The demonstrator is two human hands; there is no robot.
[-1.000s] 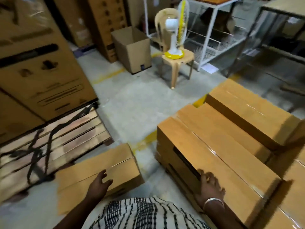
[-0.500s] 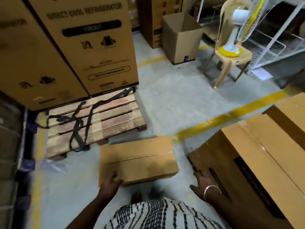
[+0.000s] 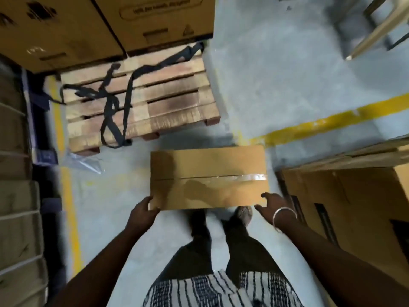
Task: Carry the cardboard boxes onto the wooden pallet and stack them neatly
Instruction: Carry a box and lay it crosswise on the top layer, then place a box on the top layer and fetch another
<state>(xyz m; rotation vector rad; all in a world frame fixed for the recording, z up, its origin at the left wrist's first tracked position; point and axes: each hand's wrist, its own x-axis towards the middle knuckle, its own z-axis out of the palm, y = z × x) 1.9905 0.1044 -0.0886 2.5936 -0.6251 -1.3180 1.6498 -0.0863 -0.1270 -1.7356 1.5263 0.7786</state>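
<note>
Cardboard box (image 3: 208, 177) (sealed along its top with clear tape) sits flat on the grey floor (image 3: 276, 80) just in front of my feet. My left hand (image 3: 142, 212) grips its near left corner, fingers curled around the edge. My right hand (image 3: 271, 203) is spread wide at the near right corner, fingertips at the edge, not clasping. Beyond the box's far left corner lies the wooden pallet (image 3: 172, 94), black straps (image 3: 115, 100) draped over it. Another large carton (image 3: 354, 207) stands to my right.
</note>
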